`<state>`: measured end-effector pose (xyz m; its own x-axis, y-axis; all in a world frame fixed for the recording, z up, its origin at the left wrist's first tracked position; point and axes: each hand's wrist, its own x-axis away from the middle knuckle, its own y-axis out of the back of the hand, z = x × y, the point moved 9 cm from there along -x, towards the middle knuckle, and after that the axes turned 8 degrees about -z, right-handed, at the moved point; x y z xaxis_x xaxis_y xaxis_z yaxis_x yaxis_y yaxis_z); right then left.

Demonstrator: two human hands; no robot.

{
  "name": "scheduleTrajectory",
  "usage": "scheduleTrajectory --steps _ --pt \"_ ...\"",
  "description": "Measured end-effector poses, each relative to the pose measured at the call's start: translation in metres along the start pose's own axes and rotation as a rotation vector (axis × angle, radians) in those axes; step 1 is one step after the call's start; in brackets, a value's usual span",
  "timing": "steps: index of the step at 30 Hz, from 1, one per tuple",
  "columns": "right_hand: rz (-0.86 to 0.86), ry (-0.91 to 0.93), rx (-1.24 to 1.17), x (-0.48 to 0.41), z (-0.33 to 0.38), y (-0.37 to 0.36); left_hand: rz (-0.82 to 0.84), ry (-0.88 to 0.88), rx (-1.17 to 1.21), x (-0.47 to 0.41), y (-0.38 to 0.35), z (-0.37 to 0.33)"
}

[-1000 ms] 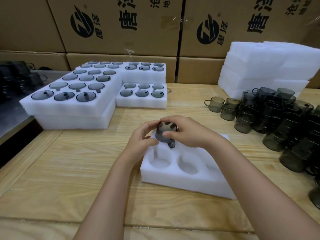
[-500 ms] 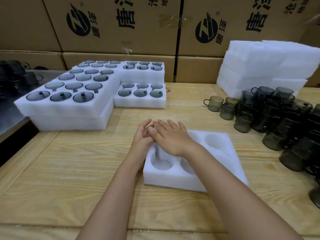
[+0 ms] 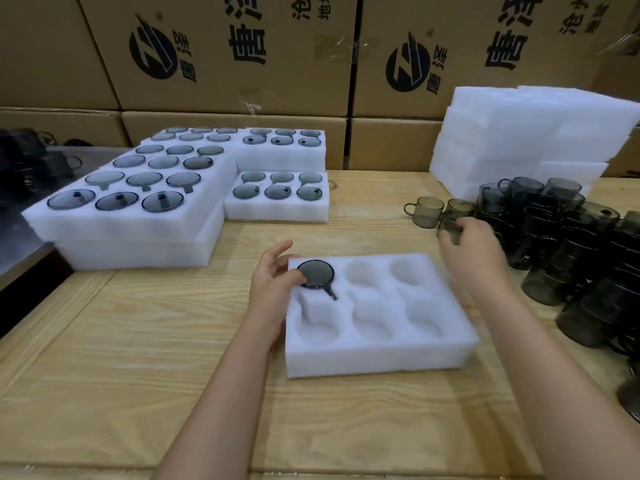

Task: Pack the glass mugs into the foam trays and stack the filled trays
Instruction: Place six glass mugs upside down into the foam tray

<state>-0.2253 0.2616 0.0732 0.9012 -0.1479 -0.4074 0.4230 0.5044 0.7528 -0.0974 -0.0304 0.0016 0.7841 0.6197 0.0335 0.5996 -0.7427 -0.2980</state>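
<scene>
Head view showed printed cartons (image 3: 225, 53) walling off the far side of a wooden table (image 3: 138, 341). At the far right of the table stood a stack of white foam (image 3: 536, 133). At the far left sat filled trays (image 3: 138, 220), two layers deep, with dark glass set in their pockets, and a smaller filled one (image 3: 277, 211) lay just beside them. A crowd of dark mugs (image 3: 571, 254) covered the right edge, many stacked in columns.

Near the middle lay a tray (image 3: 381, 355) with six pockets in two rows of three. A mug (image 3: 316, 273) sat in its far left pocket, flush with the foam, its handle pointing toward the near right.

The left hand (image 3: 273, 285) rested at the tray's far left corner, its thumb touching the rim of that mug, its fingers loosely spread and the forefinger lifted. The right hand (image 3: 471, 258), blurred, was at the near edge of the crowd, its fingers curled round a second mug (image 3: 448, 226), which stood on the table just beside two other single ones.
</scene>
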Motion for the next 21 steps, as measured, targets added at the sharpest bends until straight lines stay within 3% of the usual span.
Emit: scheduleTrajectory --steps 6,21 --pt "0.097 -0.005 0.263 -0.001 -0.043 -0.006 -0.071 -0.020 0.052 -0.008 0.012 -0.004" --pt "-0.207 0.026 0.155 0.043 -0.037 0.020 -0.023 -0.006 0.066 -0.009 0.012 0.001"
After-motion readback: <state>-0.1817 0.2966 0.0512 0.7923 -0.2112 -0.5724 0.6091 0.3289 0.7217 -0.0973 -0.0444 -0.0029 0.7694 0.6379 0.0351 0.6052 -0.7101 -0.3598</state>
